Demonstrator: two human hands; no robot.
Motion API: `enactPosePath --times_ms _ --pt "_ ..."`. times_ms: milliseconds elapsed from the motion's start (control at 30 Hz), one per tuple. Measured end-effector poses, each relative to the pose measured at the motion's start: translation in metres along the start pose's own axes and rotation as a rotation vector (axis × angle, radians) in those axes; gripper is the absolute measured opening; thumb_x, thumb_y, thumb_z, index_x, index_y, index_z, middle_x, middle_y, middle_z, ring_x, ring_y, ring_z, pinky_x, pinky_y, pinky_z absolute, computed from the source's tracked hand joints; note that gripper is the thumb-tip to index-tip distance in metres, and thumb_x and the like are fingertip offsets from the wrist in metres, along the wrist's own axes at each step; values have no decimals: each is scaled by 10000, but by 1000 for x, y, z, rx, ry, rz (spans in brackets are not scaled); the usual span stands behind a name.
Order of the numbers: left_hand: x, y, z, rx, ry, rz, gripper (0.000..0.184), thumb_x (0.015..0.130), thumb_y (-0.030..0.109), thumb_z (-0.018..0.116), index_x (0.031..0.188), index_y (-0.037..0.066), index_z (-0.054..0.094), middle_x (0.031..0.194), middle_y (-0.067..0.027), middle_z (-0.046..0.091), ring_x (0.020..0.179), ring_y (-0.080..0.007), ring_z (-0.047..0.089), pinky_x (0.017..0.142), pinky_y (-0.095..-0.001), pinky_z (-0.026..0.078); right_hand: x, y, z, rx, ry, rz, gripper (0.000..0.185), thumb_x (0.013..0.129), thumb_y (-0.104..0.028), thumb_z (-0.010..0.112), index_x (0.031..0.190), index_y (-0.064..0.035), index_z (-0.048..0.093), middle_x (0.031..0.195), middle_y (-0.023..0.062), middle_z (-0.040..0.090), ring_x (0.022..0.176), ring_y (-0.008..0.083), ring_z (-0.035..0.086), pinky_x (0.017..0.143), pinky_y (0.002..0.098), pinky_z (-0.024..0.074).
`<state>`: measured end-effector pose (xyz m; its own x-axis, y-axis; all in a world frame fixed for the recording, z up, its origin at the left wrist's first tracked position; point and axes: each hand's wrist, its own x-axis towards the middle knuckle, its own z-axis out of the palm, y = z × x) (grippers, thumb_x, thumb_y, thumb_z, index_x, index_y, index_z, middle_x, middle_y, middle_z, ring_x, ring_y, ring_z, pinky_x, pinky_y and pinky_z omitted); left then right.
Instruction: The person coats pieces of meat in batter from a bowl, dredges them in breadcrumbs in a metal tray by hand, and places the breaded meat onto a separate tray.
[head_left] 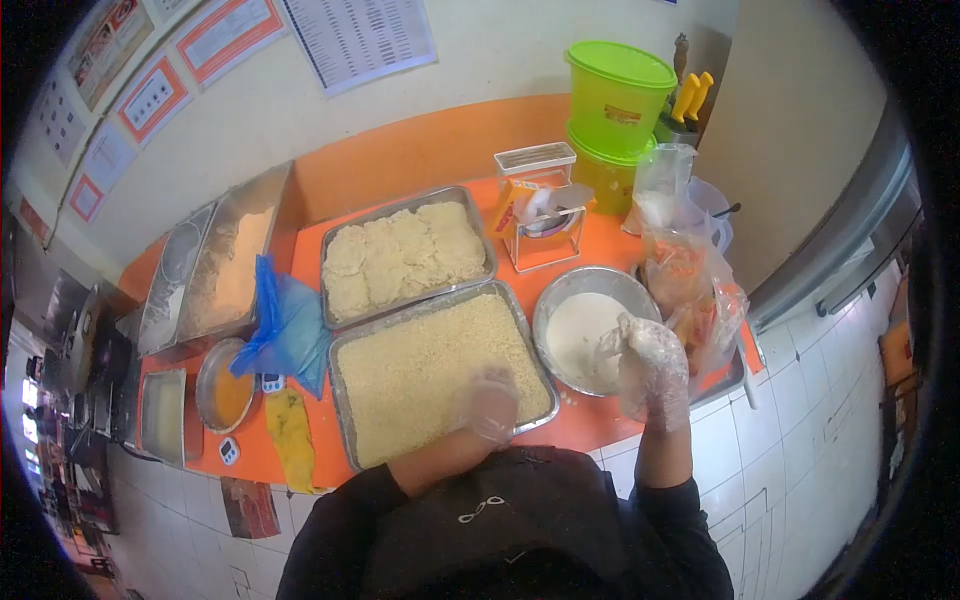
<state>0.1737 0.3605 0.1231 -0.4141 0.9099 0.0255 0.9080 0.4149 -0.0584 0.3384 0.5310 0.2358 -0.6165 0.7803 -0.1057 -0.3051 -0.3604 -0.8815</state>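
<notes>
My left hand (491, 404), in a clear plastic glove, is at the right part of a metal tray of pale breadcrumbs (420, 365). Motion smears its fingers. My right hand (657, 372), also gloved and coated white, is at the near right rim of a round metal bowl (546, 309) holding a white batter-like mix (578, 325). Its fingers curl downward and close together over the bowl; anything inside them is hidden. Behind the crumb tray, a second metal tray (484, 222) carries several flat, crumb-coated pieces (405, 255).
Left stand a bin of orange powder (238, 262), a blue bag (292, 325), a bowl of orange liquid (235, 397), a yellow cloth (290, 440) and a timer (229, 451). Right are plastic bags (690, 285), green tubs (620, 90), a wire rack (541, 250) and yellow-handled knives (692, 97).
</notes>
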Motion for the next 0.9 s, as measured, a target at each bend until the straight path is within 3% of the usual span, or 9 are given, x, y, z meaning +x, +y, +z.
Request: enactPosePath --times_ms 33,133,233,333,433,533,633,733,900 --pt "1 0 -3 38 83 37 264 810 170 545 998 -14 562 918 -206 607 926 -303 628 775 -457 496 -3 -4 6 56 -17 47 268 770 -178 702 967 -7 640 914 55 626 811 156 591 716 280 476" --pt "8 -10 -20 -219 -290 -127 287 831 127 514 1077 -8 572 968 -185 645 901 -363 634 812 -445 496 -8 -12 10 42 -40 7 286 769 -179 708 988 -8 638 918 49 631 807 149 593 721 270 478" --pt "18 -40 -20 -379 -235 -158 247 841 112 493 1043 27 608 919 -161 667 801 -322 662 740 -390 521 0 -8 -9 -55 9 32 300 773 -182 703 1005 -5 632 914 49 633 808 154 594 722 275 479" --pt "27 -82 -36 -760 -189 -115 206 850 152 497 968 54 635 914 -158 673 792 -288 665 702 -371 520 2 -8 -15 4 30 52 308 776 -188 703 1010 -3 629 913 51 631 809 154 591 722 279 478" --pt "17 -124 -32 -1322 -255 -295 229 842 230 526 948 68 650 884 -149 677 780 -291 666 695 -365 518 3 -12 -9 60 -10 40 297 774 -193 704 995 -7 631 898 47 631 809 156 589 724 285 479" --pt "13 -154 -38 -947 -81 -597 375 831 332 567 1058 41 639 942 -159 660 863 -305 642 778 -380 499 9 -12 -11 33 -50 54 291 779 -192 699 992 -7 630 898 52 630 813 162 591 737 293 481" --pt "-32 -149 10 -54 -28 -108 441 820 381 595 1083 29 629 1009 -190 624 929 -321 601 851 -411 463 14 -1 -12 70 -49 6 273 789 -183 685 987 -4 629 889 57 629 804 166 593 739 300 484" --pt "-73 -96 23 -108 22 -293 527 769 420 633 1143 52 593 1091 -251 577 995 -362 560 902 -444 423 15 -5 2 55 -31 47 342 755 -266 694 958 2 625 877 85 633 805 180 582 746 297 460" --pt "-74 -133 66 -439 -35 -281 579 723 369 666 1207 74 551 1181 -272 537 1041 -403 530 934 -474 412 23 8 2 58 -69 75 338 748 -227 704 976 9 621 885 92 633 813 197 595 732 322 483"
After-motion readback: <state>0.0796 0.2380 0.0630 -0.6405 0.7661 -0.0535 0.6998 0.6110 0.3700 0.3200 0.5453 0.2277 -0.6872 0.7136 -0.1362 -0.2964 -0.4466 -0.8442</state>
